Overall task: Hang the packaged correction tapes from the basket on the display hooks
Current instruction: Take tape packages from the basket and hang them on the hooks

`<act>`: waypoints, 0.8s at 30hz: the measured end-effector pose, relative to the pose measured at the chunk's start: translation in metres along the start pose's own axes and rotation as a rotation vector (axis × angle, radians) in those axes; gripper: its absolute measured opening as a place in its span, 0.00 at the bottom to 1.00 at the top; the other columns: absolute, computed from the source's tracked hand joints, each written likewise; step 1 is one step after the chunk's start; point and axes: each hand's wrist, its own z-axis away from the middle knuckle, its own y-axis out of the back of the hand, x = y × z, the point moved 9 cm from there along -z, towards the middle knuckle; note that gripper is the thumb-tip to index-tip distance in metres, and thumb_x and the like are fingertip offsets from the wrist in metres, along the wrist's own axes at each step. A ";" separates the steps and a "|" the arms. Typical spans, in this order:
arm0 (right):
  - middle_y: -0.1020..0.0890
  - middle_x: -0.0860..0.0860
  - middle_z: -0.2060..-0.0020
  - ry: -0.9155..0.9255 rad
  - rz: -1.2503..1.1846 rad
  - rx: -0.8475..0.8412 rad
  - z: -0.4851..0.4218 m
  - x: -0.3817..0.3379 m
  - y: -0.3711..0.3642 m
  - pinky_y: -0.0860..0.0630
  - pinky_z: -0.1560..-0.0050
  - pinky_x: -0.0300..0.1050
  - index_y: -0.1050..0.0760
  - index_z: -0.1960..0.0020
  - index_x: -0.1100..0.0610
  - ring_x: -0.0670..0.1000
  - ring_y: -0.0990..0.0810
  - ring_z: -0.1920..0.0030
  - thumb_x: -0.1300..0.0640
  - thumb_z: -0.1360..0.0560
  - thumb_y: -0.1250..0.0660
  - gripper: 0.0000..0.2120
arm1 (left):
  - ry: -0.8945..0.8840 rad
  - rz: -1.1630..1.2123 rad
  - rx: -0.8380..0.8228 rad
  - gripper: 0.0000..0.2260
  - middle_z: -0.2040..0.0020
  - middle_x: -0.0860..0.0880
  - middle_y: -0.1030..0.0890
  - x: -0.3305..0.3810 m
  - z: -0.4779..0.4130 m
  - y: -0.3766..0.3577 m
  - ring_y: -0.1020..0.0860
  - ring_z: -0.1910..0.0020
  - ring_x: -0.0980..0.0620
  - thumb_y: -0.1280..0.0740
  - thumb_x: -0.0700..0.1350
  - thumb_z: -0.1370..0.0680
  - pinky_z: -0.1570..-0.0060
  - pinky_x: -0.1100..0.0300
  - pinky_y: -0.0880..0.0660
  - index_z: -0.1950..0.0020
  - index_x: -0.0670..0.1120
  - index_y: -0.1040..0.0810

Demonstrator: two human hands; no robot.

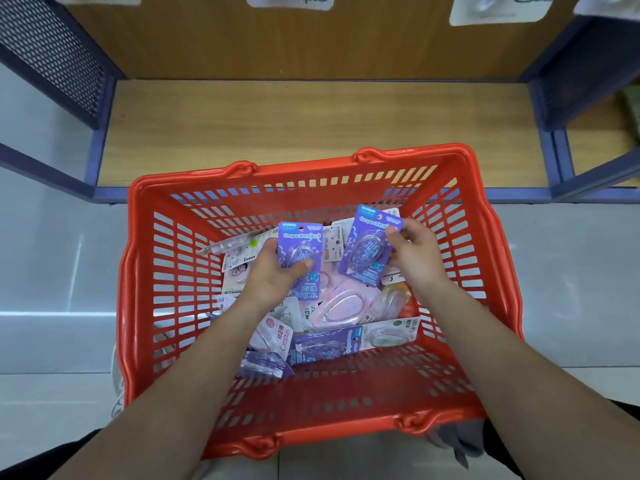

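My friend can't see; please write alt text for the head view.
The left hand grips one purple correction tape pack and the right hand a second pack, inside a red basket of packs. A wooden shelf stands behind.

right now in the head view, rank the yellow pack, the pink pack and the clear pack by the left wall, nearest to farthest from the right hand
1. yellow pack, just below the right hand
2. pink pack, in the middle of the basket
3. clear pack, against its left wall
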 end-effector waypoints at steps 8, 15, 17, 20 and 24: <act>0.18 0.58 0.62 -0.030 0.036 -0.312 0.019 -0.009 -0.053 0.24 0.63 0.48 0.26 0.57 0.61 0.56 0.20 0.64 0.61 0.18 0.34 0.10 | 0.080 0.224 -0.087 0.15 0.46 0.52 0.14 0.005 0.012 -0.013 0.14 0.51 0.55 0.31 0.55 0.20 0.52 0.55 0.17 0.37 0.49 0.23; 0.17 0.52 0.61 -0.040 0.211 -0.351 0.014 0.009 -0.067 0.25 0.64 0.43 0.20 0.52 0.56 0.50 0.19 0.65 0.59 0.22 0.28 0.01 | 0.022 0.125 -0.022 0.24 0.42 0.45 0.16 0.000 0.006 0.009 0.15 0.47 0.49 0.24 0.38 0.25 0.50 0.53 0.18 0.32 0.41 0.28; 0.17 0.47 0.62 -0.023 0.432 -0.519 0.022 0.033 -0.069 0.26 0.58 0.43 0.19 0.54 0.51 0.48 0.18 0.62 0.60 0.23 0.28 0.05 | 0.020 0.136 0.014 0.23 0.43 0.46 0.16 0.000 0.004 0.019 0.16 0.50 0.52 0.25 0.37 0.24 0.55 0.59 0.17 0.32 0.40 0.28; 0.16 0.44 0.63 -0.035 0.645 -0.699 0.040 0.060 -0.070 0.26 0.58 0.36 0.18 0.55 0.47 0.41 0.19 0.62 0.60 0.26 0.25 0.08 | 0.017 0.114 -0.005 0.21 0.46 0.50 0.17 0.000 0.002 0.021 0.17 0.52 0.56 0.26 0.38 0.23 0.58 0.63 0.19 0.33 0.41 0.28; 0.15 0.44 0.63 -0.025 0.690 -0.772 0.046 0.068 -0.072 0.23 0.55 0.35 0.17 0.55 0.48 0.38 0.17 0.62 0.61 0.31 0.21 0.11 | 0.006 0.099 -0.001 0.18 0.51 0.56 0.20 0.001 0.003 0.019 0.21 0.56 0.63 0.26 0.37 0.23 0.64 0.72 0.23 0.36 0.44 0.29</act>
